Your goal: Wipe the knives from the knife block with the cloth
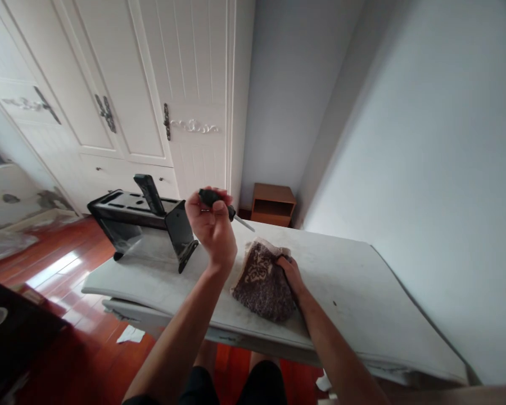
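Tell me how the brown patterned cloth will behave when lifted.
The brown cloth probably sags: it lies bunched and rumpled against the right hand. Its fuzzy surface suggests it won't slip easily. Being a loose heap, it seems unlikely to roll.

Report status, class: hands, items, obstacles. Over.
Left hand: gripping black-handled, slim-shafted tool. Right hand: holding dark-brown, beige-patterned cloth. Possible obstacle: black slotted stand, left on white table.

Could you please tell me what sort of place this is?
Probably a room in a home, perhaps a bedroom: a tall white wardrobe, a small brown cabinet and a glossy reddish floor suggest this.
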The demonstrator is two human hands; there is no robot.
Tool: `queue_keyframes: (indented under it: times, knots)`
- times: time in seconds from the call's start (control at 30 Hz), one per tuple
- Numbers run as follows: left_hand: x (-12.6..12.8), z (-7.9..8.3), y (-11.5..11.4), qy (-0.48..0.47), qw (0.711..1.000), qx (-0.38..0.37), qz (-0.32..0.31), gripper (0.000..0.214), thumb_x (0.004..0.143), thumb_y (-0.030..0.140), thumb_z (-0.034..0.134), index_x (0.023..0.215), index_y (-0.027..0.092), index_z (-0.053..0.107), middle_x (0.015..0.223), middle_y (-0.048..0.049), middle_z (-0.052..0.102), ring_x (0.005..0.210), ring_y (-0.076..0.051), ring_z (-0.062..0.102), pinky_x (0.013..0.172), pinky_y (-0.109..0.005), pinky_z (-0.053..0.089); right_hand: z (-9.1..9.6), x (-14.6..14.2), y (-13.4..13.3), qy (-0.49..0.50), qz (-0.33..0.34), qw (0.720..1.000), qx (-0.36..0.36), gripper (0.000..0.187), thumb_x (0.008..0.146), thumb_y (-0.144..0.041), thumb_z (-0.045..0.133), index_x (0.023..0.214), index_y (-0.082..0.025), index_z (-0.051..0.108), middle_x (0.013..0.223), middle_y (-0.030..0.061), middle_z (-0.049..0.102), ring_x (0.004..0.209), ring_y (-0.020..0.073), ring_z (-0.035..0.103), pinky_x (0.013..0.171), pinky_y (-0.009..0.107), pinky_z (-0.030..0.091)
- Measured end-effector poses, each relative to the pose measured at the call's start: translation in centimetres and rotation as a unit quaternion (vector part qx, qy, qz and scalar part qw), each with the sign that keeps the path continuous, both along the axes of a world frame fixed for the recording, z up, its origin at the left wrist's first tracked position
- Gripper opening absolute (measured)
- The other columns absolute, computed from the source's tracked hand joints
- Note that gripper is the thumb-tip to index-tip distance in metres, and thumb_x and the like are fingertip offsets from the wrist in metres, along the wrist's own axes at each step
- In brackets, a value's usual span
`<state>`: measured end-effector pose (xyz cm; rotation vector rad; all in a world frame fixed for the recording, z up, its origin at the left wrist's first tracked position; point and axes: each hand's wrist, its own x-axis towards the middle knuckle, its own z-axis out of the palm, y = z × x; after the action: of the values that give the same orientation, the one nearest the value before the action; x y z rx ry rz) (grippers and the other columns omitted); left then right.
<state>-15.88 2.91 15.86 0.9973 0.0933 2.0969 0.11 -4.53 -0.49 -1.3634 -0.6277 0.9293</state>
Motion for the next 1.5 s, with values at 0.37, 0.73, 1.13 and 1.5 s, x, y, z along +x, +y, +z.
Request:
queue_keyframes:
  times: [0.37,0.73,1.13,1.5]
  knots:
    - [-1.1,-4.4,0.8,-0.129,0.958,-0.152,-0.207,0.031,0.067,0.015,0.075,0.072,0.019,0.044,0.065,0.0060,0.045,0.059,-0.006,0.044,0.065,-0.022,0.044,0.7,-1.3,0.2,0.113,0.019,0.993,0.009,0.024,0.063,-0.035,0.065,0.081,-0.019,0.069,0.070,0.0031,0.073,0.067,0.0243,0.067,0.062,0.033,0.052]
    - [1.1,-10.9,2.1,-0.092,0.870,-0.308,-0.373,0.029,0.063,0.020,0.056,0.059,0.020,0.027,0.054,0.0081,0.030,0.048,-0.005,0.036,0.059,-0.024,0.044,0.4,-1.4,1.1,0.249,0.063,0.959,0.119,0.031,0.063,-0.038,0.075,0.090,-0.022,0.071,0.089,0.0030,0.076,0.099,0.0293,0.069,0.084,0.041,0.056]
    - [3.2,-12.2,-0.4,0.129,0.892,-0.319,-0.293,0.035,0.065,0.027,0.077,0.073,0.020,0.044,0.071,0.0028,0.066,0.071,-0.014,0.066,0.068,-0.026,0.053,0.0,0.1,1.5,0.251,0.043,0.960,0.117,0.037,0.055,-0.034,0.082,0.087,-0.020,0.070,0.080,0.0032,0.076,0.087,0.0267,0.072,0.079,0.038,0.059]
    - [0.6,-12.8,0.5,0.680,0.721,-0.072,-0.107,0.026,0.082,0.049,0.063,0.085,0.024,0.070,0.083,-0.0050,0.072,0.079,-0.023,0.065,0.068,-0.030,0.046,0.6,0.6,1.3,0.202,-0.008,0.969,0.141,0.032,0.056,-0.029,0.081,0.083,-0.019,0.068,0.071,-0.0006,0.072,0.066,0.0186,0.068,0.068,0.031,0.057]
